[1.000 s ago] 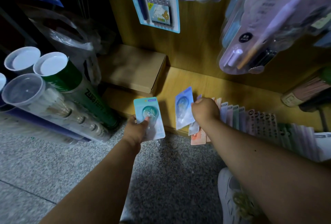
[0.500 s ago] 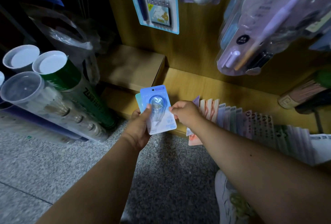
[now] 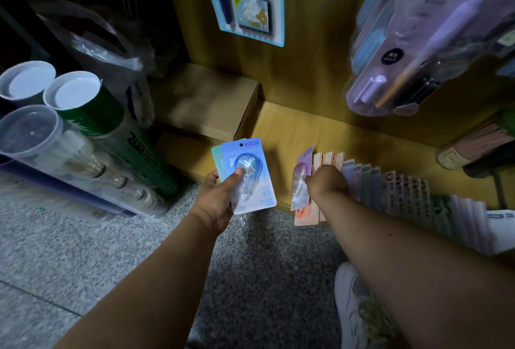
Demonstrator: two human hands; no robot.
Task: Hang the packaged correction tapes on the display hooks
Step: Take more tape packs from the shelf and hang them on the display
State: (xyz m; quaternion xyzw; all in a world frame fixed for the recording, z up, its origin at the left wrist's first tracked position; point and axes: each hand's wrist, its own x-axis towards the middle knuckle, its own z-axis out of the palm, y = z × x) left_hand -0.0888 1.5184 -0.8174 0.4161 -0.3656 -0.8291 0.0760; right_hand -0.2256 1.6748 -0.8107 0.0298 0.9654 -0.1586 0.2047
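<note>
My left hand (image 3: 220, 203) grips two stacked correction tape packs, a blue one (image 3: 250, 178) in front and a teal one (image 3: 216, 157) peeking out behind it, thumb pressed on the blister. My right hand (image 3: 326, 184) pinches a purple correction tape pack (image 3: 301, 178) at the left end of a fanned row of packs (image 3: 362, 181) lying on the low wooden shelf (image 3: 292, 131). The row runs from orange through purple and green to the right. No bare display hook shows in this view.
A brown cardboard box (image 3: 206, 103) sits on the shelf at left. Shuttlecock tubes (image 3: 83, 136) lean on the speckled floor at left. Blister-packed pens (image 3: 248, 0) and a large purple stationery pack (image 3: 426, 42) hang on the wooden back panel. My white shoe (image 3: 354, 301) is below.
The blue pack passed from my right hand onto the teal one in my left hand. My right hand then went back to the row and took hold of a purple pack.
</note>
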